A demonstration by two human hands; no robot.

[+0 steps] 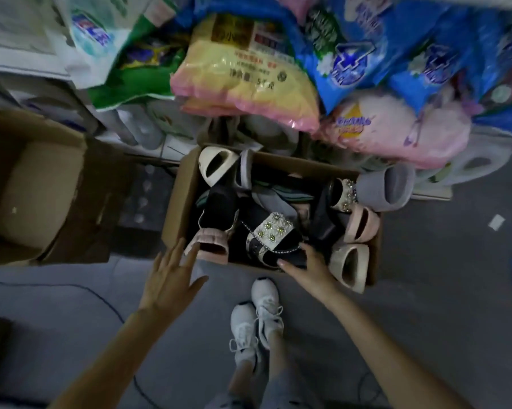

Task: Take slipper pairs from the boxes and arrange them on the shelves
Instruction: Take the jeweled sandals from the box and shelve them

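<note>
Black jewelled slipper (pixel 274 231) pinched at the heel by right hand (pixel 306 262); left hand (pixel 172 273) spread, empty; best lift straight, then seek its mate

We see soft bags piled at the top: a yellow-and-pink bag (pixel 243 75), a blue bag (pixel 352 54), a green bag (pixel 136 72). Our white sneakers (pixel 257 314) stand on the grey floor (pixel 426 276), with a paper scrap (pixel 496 222) lying well to the right.
</note>
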